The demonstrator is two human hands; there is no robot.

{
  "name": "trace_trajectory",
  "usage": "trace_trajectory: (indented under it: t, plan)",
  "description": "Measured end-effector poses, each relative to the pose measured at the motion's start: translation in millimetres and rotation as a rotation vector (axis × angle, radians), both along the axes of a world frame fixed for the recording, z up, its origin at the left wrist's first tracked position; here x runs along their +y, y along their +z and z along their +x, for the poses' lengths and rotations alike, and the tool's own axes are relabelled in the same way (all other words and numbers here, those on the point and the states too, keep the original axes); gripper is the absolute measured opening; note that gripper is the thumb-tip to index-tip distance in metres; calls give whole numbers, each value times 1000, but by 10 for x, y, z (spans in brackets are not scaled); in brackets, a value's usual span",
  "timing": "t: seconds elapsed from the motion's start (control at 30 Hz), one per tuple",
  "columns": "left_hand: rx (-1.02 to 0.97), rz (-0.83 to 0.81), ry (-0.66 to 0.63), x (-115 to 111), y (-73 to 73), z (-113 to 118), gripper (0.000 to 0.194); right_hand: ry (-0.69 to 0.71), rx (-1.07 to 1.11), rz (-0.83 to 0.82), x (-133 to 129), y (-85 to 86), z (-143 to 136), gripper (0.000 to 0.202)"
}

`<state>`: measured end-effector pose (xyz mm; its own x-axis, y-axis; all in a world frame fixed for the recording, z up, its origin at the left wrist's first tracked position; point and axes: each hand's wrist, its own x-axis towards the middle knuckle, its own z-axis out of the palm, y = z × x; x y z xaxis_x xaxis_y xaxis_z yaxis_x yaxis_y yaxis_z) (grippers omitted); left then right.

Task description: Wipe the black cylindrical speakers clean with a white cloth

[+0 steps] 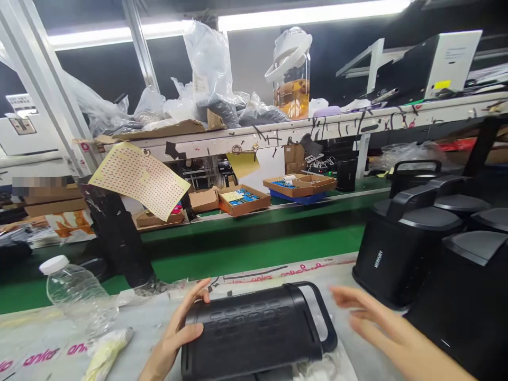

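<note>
The speaker (254, 328) is matt black plastic, the bottle (77, 293) clear plastic, the boxes (242, 200) brown cardboard.

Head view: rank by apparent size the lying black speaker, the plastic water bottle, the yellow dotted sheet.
1. Black speaker, lying on its side with the left hand on its end; it is nearest the camera, which inflates it.
2. and 3. Yellow dotted sheet and plastic water bottle: too close to rank.
</note>
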<state>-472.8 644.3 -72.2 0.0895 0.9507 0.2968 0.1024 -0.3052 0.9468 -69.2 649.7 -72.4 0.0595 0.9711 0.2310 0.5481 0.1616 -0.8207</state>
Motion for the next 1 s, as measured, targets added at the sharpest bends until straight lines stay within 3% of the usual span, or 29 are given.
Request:
trace_trajectory:
  t: [0.13, 0.23, 0.33, 0.43, 0.5, 0.57, 0.67, 0.8, 0.9, 1.0]
  plan:
    - [65, -1, 96, 1, -8, 9, 60, 135, 375, -222, 84, -336, -366, 83]
    - [166, -12, 137, 23, -53, -36, 60, 28, 654, -231, 34, -330, -644, 82]
    - [130, -24, 90, 12, -107, -81, 65, -36, 750, -70, 23, 39, -775, 71]
    - [123, -76, 57, -47, -86, 21, 85, 79, 652, 170, 66, 610, -805, 54]
    - [160, -25, 77, -79, 23, 229, 95, 214, 471, 334, 106, 961, -832, 40]
    - [113, 180, 5, -74, 224, 524, 106, 364, 293, 447, 141, 1221, -883, 29]
    - [-68, 305, -112, -11, 620, 962, 129, 538, 158, 517, 179, 1428, -963, 23]
    - [-147, 85, -348, 82, 1003, 1216, 122, 586, 145, 464, 216, 1482, -968, 26]
    - [-60, 84, -326, 111, 1084, 1191, 114, 559, 194, 398, 251, 1424, -912, 28]
    - [31, 24, -235, 99, 1071, 1129, 113, 665, 336, 307, 305, 1353, -836, 40]
